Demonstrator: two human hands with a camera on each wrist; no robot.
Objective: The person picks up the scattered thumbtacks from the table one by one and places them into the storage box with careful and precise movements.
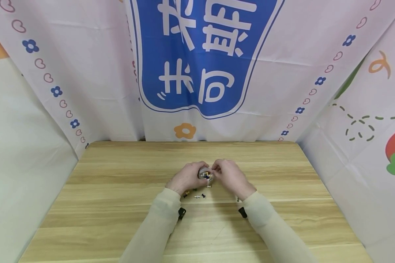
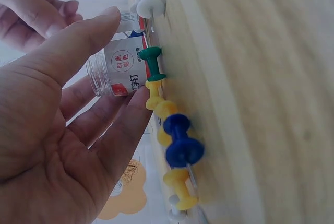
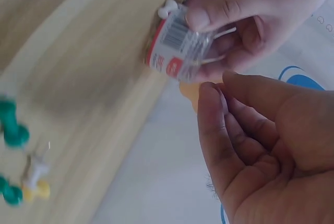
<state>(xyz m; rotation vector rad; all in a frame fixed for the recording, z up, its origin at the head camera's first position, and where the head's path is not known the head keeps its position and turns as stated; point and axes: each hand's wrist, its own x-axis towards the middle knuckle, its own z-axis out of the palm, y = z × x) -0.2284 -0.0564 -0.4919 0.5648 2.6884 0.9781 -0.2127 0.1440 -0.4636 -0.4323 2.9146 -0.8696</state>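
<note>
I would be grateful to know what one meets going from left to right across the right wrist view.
Upper green push pin → white push pin at lower left → clear labelled jar → right hand.

Cannot tell contents of the right hand point(image 3: 266, 145) beside the jar point(image 3: 176, 49); can see only blurred green pins point(image 3: 13, 131) well apart from it.

One jar point(image 2: 120, 62), one left hand point(image 1: 189, 176), one right hand point(image 1: 232, 177), one desk point(image 1: 102, 219). Between eight and nine o'clock in the right wrist view: two green pushpins point(image 3: 13, 125), one white pushpin point(image 3: 36, 170), one yellow pushpin point(image 3: 39, 188). Pins inside the jar: too crowded to count.
</note>
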